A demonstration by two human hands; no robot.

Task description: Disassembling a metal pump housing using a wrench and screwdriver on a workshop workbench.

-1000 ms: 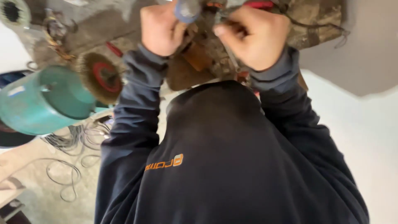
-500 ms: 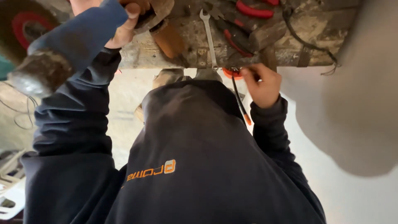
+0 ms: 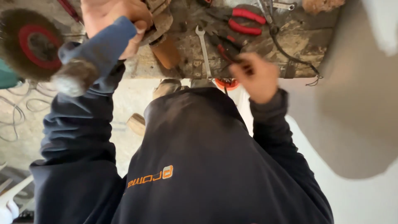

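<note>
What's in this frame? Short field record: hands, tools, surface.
view: head camera, looking down over a dark sweatshirt
left hand: gripping a blue handled tool with a worn grey end
right hand: closed on a red-and-black tool at the bench edge; kind unclear, blurred
bench: rough, stained top
on bench: combination spanner, red-handled pliers, black cable
left of bench: wire brush wheel with red hub
floor: loose wires
</note>
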